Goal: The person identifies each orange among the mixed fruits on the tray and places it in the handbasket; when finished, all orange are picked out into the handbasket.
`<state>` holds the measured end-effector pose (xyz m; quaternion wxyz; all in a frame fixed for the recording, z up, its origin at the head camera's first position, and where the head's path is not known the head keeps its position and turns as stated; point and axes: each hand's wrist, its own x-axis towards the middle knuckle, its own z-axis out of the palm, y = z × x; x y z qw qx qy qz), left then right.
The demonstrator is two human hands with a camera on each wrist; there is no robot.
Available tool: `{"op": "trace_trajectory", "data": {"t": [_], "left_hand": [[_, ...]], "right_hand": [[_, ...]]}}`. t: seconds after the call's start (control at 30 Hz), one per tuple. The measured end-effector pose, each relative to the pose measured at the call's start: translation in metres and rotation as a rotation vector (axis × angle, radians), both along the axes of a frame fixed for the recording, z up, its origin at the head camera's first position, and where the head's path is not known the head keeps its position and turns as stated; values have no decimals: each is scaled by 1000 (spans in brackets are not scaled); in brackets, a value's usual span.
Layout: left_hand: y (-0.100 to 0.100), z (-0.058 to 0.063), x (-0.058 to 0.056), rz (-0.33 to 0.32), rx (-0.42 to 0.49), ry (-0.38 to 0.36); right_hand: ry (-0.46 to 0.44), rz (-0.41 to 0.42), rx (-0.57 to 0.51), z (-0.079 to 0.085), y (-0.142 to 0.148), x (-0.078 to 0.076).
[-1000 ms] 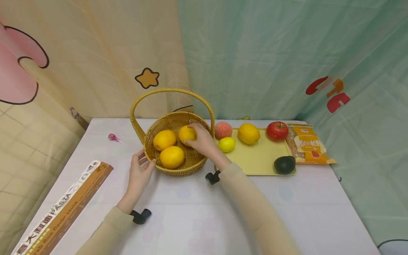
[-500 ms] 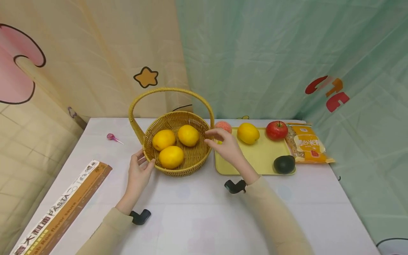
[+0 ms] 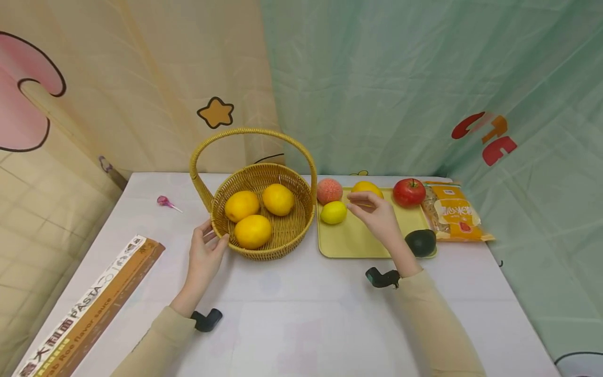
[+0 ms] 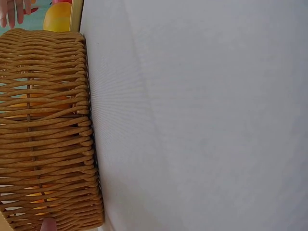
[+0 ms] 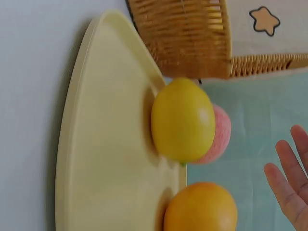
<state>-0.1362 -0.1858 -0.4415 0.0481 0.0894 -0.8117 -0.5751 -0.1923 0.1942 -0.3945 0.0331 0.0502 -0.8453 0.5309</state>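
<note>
In the head view my left hand [image 3: 205,255] holds the near left side of a round wicker basket [image 3: 282,242], thumb at the rim and fingers against the outside. Three yellow-orange fruits [image 3: 253,231] lie in the basket. My right hand [image 3: 379,217] hovers above the yellow tray [image 3: 358,242], thumb and fingers apart with nothing between them. Just left of its fingertips sits a small lemon [image 3: 333,212]; a larger yellow fruit [image 3: 367,187] lies behind the hand, partly hidden. In the right wrist view its spread fingers [image 5: 288,168] show beside the fruits.
A pink fuzzy ball-like fruit [image 3: 330,191], a red apple [image 3: 409,192] and a dark avocado [image 3: 421,243] sit around the tray. An orange-and-clear food bag [image 3: 456,213] lies at its right. Leftward are a lollipop [image 3: 164,201] and a long pasta box [image 3: 94,309].
My right hand has let go of a yellow-orange fruit in the basket, come out and moved right over the tray. My left hand has stayed at the basket.
</note>
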Motion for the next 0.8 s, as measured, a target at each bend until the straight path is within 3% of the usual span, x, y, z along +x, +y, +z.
{"op": "trace_trajectory", "data": {"t": [0.33, 0.8], "left_hand": [[0, 2, 1, -2, -11, -10], [0, 2, 1, -8, -20, -13]], "right_hand": [[-43, -107, 47, -1, 31, -5], [-29, -179, 132, -5, 62, -23]]}}
